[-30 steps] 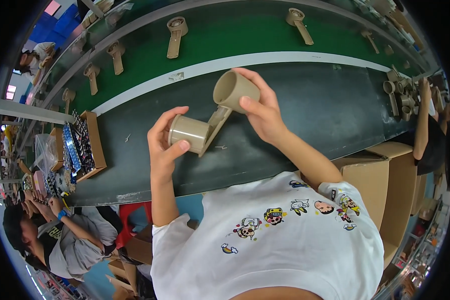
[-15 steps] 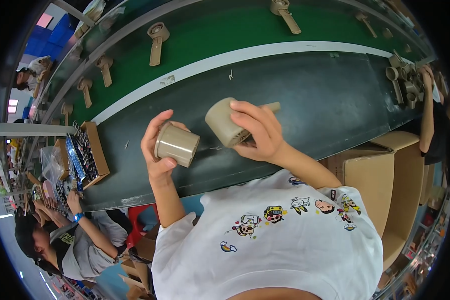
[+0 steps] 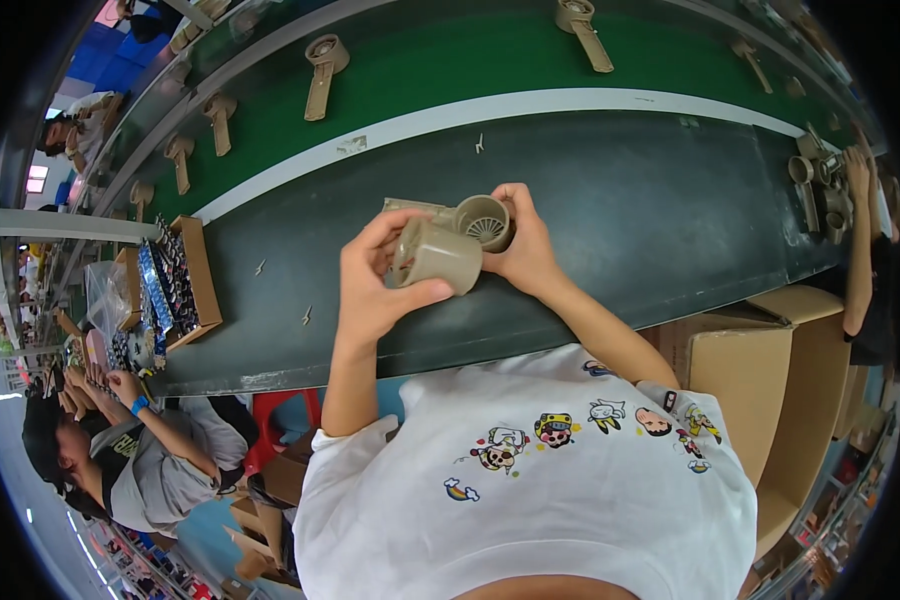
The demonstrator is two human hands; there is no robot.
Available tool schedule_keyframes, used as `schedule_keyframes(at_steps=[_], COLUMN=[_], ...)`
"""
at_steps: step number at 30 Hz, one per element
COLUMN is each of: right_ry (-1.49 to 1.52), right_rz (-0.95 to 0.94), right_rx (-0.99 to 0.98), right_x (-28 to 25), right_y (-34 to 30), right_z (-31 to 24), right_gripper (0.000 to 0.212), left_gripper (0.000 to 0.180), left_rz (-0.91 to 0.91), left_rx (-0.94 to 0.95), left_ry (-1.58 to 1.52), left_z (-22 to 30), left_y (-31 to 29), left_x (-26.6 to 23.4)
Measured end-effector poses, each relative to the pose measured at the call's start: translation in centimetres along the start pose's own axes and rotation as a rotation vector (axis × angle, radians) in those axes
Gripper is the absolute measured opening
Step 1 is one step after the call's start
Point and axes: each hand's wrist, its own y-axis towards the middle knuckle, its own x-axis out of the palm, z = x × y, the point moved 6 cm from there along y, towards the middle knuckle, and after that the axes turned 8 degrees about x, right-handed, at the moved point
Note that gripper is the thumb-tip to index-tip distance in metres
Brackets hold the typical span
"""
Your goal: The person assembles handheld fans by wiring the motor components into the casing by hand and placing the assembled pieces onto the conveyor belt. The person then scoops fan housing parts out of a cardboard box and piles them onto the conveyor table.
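My left hand (image 3: 368, 285) is closed round a beige, cup-shaped plastic part (image 3: 442, 258), thumb along its lower side. In my right hand (image 3: 526, 243) is a beige fan housing with a handle (image 3: 484, 221). Its round end shows a ribbed grille inside, and the handle points left behind the cup-shaped part. The two parts overlap in view, both above the dark work table (image 3: 620, 210); whether they touch I cannot tell.
Several similar beige pieces, one a handled part (image 3: 326, 75), lie on the green belt (image 3: 450, 55) beyond the white strip. A carton of small packets (image 3: 195, 280) stands left, near a co-worker. At right are a large open cardboard box (image 3: 740, 370), piled handled parts (image 3: 820, 185) and another person's arm.
My hands have come together. The cup-shaped part has moved right, beside the housing. The housing has turned: its handle now points left and its grille end faces up toward me.
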Motion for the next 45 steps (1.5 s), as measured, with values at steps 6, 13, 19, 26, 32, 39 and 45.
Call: schedule_keyframes(at_steps=[6, 13, 19, 26, 32, 39, 45], right_ry=[-0.342, -0.384, -0.453, -0.361, -0.416, -0.444, -0.412], right_rz=[-0.002, -0.140, -0.061, -0.013, -0.023, -0.047, 0.002], right_rx=[-0.213, -0.478, -0.498, -0.638, -0.714, -0.685, -0.586], right_x=[-2.1, -4.5, -4.1, -3.4, -3.4, -3.1, -3.1], right_y=[-0.9, -6.2, -5.4, -6.4, -6.5, -7.2, -7.8], right_z=[-3.0, -12.2, -10.3, -11.0, -11.8, -12.4, -11.5], right_gripper=[0.076, 0.083, 0.087, 0.079, 0.072, 0.053, 0.050], left_gripper=[0.064, 0.076, 0.072, 0.025, 0.010, 0.021, 0.019], left_rz=[-0.132, -0.260, -0.356, -0.210, -0.143, -0.068, -0.049], left_rx=[0.046, 0.354, 0.181, 0.441, 0.401, 0.024, 0.034], left_ry=[0.463, 0.912, 0.679, 0.649, 0.492, -0.009, -0.159], left_z=[-0.8, 0.9, 0.0, 0.3, 0.4, -1.8, -1.5], left_y=[0.8, 1.4, 1.2, -0.8, -1.7, -2.7, -3.1], left_x=[3.1, 6.5, 6.9, 4.5, 3.5, 2.5, 3.3])
